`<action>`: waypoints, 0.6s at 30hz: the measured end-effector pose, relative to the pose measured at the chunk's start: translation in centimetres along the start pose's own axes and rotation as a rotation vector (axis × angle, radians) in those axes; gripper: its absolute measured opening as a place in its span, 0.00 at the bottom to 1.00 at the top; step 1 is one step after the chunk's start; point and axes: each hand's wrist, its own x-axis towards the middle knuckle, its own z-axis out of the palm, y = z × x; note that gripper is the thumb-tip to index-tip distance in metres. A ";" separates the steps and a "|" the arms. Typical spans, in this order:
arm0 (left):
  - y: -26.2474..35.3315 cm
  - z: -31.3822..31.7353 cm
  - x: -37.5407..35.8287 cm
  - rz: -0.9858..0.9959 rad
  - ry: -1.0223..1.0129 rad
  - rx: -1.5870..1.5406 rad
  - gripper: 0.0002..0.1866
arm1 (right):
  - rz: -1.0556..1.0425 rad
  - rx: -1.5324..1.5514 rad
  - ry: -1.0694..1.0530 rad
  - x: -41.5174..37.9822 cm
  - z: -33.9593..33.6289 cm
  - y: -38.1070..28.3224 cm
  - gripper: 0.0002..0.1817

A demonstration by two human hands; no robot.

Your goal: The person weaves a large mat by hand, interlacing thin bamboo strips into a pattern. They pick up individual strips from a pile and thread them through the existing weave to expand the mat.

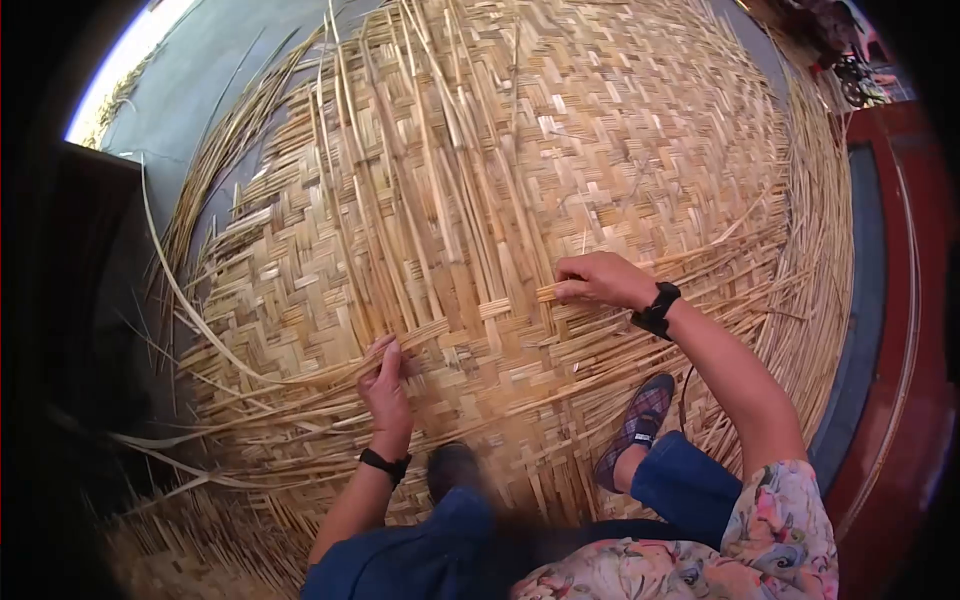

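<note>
A large woven mat (610, 150) of flat, straw-coloured split-reed strips lies on the floor beneath me. My right hand (605, 280) pinches a flat bundle of reed strips (547, 294) that runs crosswise at the working line. Lower and to the left, my left hand (387, 395) has its thumb and fingers closed on another part of the crosswise reed strips (425, 333). Between and beyond both hands, several long lengthwise strips (440, 200) lie raised over the woven part, pointing away from me. My fingertips partly cover where the strips cross.
Loose strip ends (820, 230) fan out along the mat's right edge. A long curved strip (190, 310) arcs off at left. My shoes (637, 420) rest on the mat. A red-brown ledge (915, 300) borders the right side, and grey floor (215, 80) shows at upper left.
</note>
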 end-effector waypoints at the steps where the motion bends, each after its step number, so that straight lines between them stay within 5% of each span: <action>1: 0.3 0.0 0.0 -0.015 0.027 0.019 0.09 | -0.030 -0.009 -0.005 0.8 0.7 -0.3 0.18; 3: 0.1 -0.1 0.2 0.001 0.044 0.065 0.08 | -0.055 -0.036 0.007 1.2 1.4 -0.2 0.15; 7: -1.3 -0.5 0.5 0.396 -0.019 0.366 0.09 | -0.120 -0.233 -0.054 1.6 1.5 0.6 0.14; 9: -0.2 -0.7 0.9 0.247 -0.052 0.302 0.10 | -0.157 -0.317 -0.038 2.0 1.9 0.9 0.14; 11: 4.6 -0.4 0.0 -0.254 -0.104 0.019 0.12 | -0.148 -0.391 -0.049 2.1 1.9 0.6 0.13; 13: 5.3 -1.1 -0.6 -0.170 -0.063 -0.160 0.13 | -0.106 -0.454 -0.088 1.9 1.4 -0.6 0.12; 16: 6.2 -5.3 1.4 -0.125 0.212 -0.591 0.13 | -0.207 -0.768 0.185 1.2 0.7 -4.5 0.11; 17: 6.3 -6.8 1.6 -0.130 0.338 -0.761 0.13 | -0.161 -0.649 0.163 1.3 1.0 -7.7 0.15; 18: 6.3 -7.5 1.1 -0.176 0.200 -0.570 0.14 | -0.243 -0.438 0.167 2.2 2.6 -9.8 0.16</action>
